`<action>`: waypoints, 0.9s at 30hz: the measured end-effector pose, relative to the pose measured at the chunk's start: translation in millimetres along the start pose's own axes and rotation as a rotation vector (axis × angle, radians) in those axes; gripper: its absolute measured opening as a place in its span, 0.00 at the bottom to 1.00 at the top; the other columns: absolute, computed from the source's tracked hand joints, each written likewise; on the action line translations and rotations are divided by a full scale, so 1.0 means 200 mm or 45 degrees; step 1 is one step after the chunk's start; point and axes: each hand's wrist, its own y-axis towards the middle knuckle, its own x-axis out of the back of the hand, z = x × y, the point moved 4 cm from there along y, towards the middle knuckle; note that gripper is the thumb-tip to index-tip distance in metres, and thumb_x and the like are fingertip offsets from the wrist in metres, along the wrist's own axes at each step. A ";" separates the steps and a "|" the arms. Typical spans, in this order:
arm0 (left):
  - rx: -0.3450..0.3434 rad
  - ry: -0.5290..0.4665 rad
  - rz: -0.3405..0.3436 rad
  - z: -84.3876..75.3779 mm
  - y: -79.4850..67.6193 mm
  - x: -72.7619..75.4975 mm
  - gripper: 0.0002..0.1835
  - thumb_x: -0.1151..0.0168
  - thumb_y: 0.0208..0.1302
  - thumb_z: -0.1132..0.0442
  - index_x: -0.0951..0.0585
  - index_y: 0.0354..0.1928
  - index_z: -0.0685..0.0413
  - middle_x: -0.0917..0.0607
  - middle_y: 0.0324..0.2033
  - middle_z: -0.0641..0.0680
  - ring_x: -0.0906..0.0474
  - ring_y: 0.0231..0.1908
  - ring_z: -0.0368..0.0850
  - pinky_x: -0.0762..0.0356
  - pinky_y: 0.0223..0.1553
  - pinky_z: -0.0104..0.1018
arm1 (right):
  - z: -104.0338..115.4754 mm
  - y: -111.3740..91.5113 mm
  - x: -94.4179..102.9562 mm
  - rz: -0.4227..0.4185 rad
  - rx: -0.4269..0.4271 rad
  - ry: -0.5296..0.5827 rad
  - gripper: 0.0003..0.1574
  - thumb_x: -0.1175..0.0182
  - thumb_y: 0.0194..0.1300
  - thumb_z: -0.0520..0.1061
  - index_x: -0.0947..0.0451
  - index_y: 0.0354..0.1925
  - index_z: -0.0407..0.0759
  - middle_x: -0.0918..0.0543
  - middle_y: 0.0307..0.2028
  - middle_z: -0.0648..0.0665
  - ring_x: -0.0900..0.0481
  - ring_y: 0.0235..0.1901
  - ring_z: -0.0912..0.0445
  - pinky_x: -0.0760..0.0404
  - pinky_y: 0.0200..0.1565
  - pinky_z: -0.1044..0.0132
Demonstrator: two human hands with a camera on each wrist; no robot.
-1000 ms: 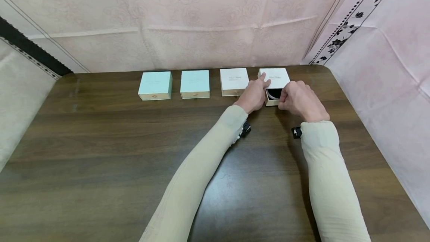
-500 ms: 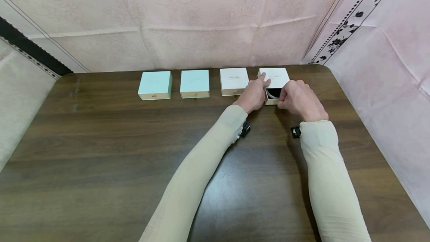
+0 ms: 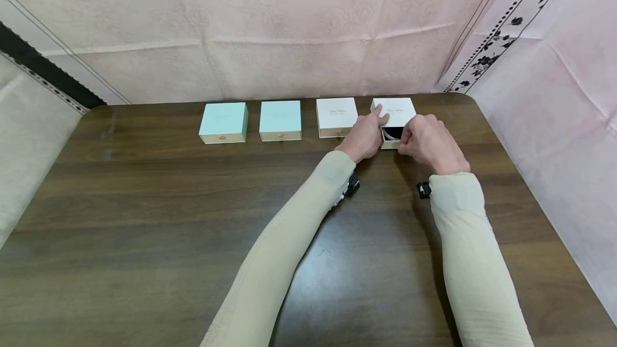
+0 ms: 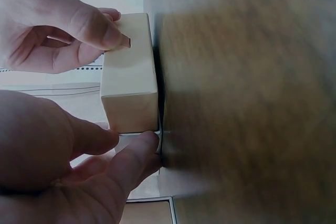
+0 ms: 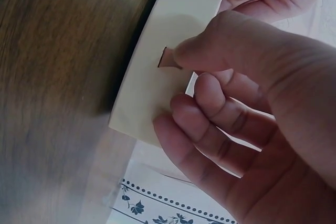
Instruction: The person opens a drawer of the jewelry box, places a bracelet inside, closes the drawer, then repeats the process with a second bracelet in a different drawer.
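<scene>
A white drawer box (image 3: 394, 111) stands at the right end of a row, its cream drawer (image 3: 390, 144) partly pulled out. The drawer's dark inside and a pale curved edge in it show in the head view. My left hand (image 3: 365, 134) holds the box's outer sleeve, index finger on its top and other fingers at its left side. My right hand (image 3: 431, 143) pinches a small brown pull tab (image 5: 168, 59) on the drawer front (image 5: 152, 85) between thumb and fingers. In the left wrist view the drawer front (image 4: 128, 61) faces the camera, thumb on the tab.
Left of it stand another white drawer box (image 3: 336, 112) and two mint-green ones, the nearer (image 3: 280, 117) and the far left one (image 3: 223, 118), all with drawers closed. They line the back of a brown wooden table (image 3: 193, 229). Pale patterned cloth (image 3: 289, 31) hangs behind.
The drawer has slid slightly back into the white box, and my right hand has moved a little with it. My left hand stays in place.
</scene>
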 end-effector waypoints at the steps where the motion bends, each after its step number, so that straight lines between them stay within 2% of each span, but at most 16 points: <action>1: -0.004 0.002 0.001 0.00 0.00 0.00 0.29 0.62 0.80 0.68 0.39 0.78 0.42 0.51 0.82 0.47 0.40 0.77 0.49 0.28 0.65 0.30 | 0.00 0.00 0.00 -0.007 0.004 -0.002 0.04 0.34 0.54 0.35 0.13 0.25 0.38 0.12 0.27 0.40 0.20 0.26 0.48 0.20 0.33 0.51; 13: -0.028 0.032 -0.014 0.00 0.00 0.01 0.28 0.63 0.81 0.66 0.38 0.78 0.43 0.49 0.82 0.48 0.39 0.76 0.53 0.30 0.69 0.34 | 0.01 0.01 0.00 -0.059 0.012 0.006 0.04 0.36 0.54 0.34 0.15 0.25 0.37 0.12 0.27 0.39 0.20 0.25 0.47 0.21 0.32 0.51; 27: -0.036 0.046 0.005 0.00 0.01 0.00 0.29 0.63 0.80 0.68 0.38 0.79 0.44 0.50 0.82 0.49 0.39 0.76 0.53 0.31 0.70 0.34 | -0.01 0.02 -0.01 -0.040 -0.024 0.030 0.06 0.37 0.57 0.34 0.14 0.26 0.36 0.12 0.27 0.39 0.20 0.26 0.48 0.20 0.32 0.52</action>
